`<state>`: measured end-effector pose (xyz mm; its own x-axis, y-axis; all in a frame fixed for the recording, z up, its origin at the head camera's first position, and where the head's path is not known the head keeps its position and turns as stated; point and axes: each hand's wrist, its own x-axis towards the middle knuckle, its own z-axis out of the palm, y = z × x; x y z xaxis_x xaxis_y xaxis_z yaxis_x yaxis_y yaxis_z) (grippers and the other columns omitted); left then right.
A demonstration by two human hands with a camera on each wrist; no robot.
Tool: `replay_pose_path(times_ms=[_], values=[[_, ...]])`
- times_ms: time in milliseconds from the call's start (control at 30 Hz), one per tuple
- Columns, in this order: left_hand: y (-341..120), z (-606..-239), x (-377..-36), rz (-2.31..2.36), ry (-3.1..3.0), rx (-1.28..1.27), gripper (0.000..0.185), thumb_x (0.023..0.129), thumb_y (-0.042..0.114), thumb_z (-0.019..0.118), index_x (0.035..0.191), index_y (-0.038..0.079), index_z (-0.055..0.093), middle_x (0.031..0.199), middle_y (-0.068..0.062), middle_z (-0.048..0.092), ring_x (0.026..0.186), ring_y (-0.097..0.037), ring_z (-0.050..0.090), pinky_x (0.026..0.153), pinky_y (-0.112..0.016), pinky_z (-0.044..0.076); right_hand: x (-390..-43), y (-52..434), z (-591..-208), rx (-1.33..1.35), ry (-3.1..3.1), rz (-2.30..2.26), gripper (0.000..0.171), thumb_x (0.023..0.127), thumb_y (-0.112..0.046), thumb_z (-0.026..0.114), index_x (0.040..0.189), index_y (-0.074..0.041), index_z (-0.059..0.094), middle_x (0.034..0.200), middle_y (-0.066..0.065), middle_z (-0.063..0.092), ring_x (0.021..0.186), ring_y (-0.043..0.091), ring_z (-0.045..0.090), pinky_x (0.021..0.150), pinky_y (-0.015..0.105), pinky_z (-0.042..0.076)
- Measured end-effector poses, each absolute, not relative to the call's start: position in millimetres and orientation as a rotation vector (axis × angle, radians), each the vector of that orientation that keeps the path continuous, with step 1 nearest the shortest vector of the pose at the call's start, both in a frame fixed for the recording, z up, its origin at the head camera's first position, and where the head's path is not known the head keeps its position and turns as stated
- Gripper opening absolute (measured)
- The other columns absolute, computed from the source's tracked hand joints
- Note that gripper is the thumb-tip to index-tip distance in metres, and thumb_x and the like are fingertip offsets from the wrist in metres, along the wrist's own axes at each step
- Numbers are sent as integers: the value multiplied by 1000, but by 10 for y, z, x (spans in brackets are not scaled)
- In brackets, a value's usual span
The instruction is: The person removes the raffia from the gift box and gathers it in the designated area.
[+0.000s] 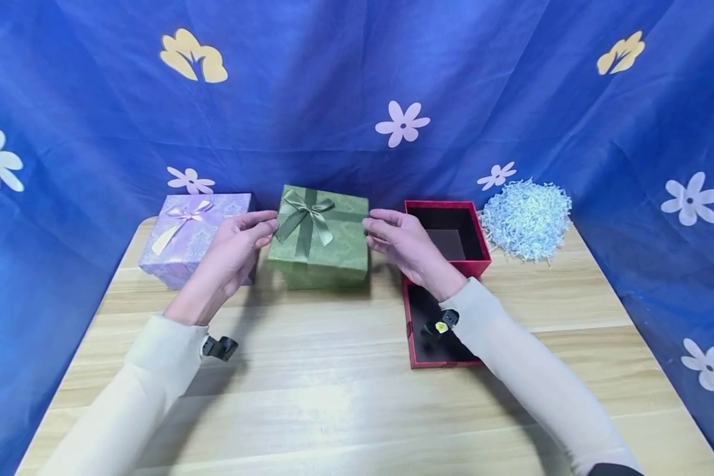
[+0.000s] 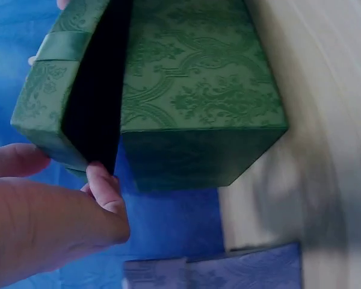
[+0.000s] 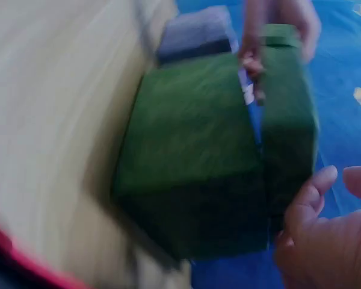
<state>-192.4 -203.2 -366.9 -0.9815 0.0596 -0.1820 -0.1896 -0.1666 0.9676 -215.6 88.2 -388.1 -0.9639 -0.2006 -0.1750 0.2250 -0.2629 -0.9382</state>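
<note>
Two cream sleeves reach forward from the near edge of a light wooden table [image 1: 345, 396]. Just past the right sleeve, a shallow red lid [image 1: 419, 330] lies upturned, and behind it stands an open red box [image 1: 449, 231].

At the table's middle sits a green gift box [image 1: 320, 238], roughly cube-shaped, standing upright with its ribbon bow facing up. The left hand [image 1: 235, 248] pinches the left edge of its green lid [image 1: 321, 215]; the right hand [image 1: 401, 244] pinches the right edge. Both wrist views show the lid lifted slightly, a dark gap between it and the base.

Left of it rests a closed lilac gift box [image 1: 190, 235]. Far right lies a heap of pale shredded paper [image 1: 526, 215]. Blue flowered cloth [image 1: 357, 86] hangs behind.
</note>
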Motion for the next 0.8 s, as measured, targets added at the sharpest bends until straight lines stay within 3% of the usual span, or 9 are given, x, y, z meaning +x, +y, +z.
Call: replay_pose_path(times_ms=[100,200,300,400,500,667,800], values=[[-2066,-3710,-1914,2255,1919,-176,39,108,-2,59,143,-17,51,108,-1,61,80,-2,54,71,-11,49,-2174,848,-3893,76,1678,-2263,53,103,8,65,152,16,46,117,13,66,83,11,67,75,20,58],[-2090,-3746,-1897,2250,1914,-200,33,109,-2,59,138,-15,55,94,2,61,69,-1,52,61,-11,45,-2172,812,-3936,59,1724,-2212,54,102,9,66,152,17,47,119,12,63,80,9,65,74,19,56],[-2099,-3747,-1872,2253,1902,-190,25,108,-2,61,131,-13,60,84,3,63,65,-1,53,57,-12,44,-2138,805,-3924,49,1733,-2207,48,102,8,66,148,16,52,112,8,66,79,9,63,73,19,55],[-2107,-3720,-1848,2262,1869,-162,11,107,-3,63,117,-6,67,84,2,63,64,-2,54,56,-12,43,-2096,826,-3869,14,1754,-2212,50,102,7,67,149,13,53,101,4,69,80,9,63,75,20,54],[-2124,-3685,-1815,2257,1837,-158,13,106,-3,64,102,2,75,93,0,65,71,-5,57,64,-12,47,-2061,866,-3796,-35,1808,-2171,59,102,2,68,158,5,49,99,2,69,81,9,63,78,22,55],[-2140,-3630,-1766,2231,1819,-150,31,105,-7,61,90,12,80,111,-1,67,97,-10,64,91,-14,53,-2033,944,-3697,-95,1863,-2095,65,104,-5,71,165,-6,46,105,3,68,86,10,65,82,24,57],[-2130,-3571,-1723,2220,1809,-137,31,106,-7,61,89,12,80,107,0,71,96,-11,67,91,-16,55,-1998,988,-3633,-129,1921,-2072,62,105,-8,70,163,-3,49,107,5,66,88,11,64,84,27,58]])
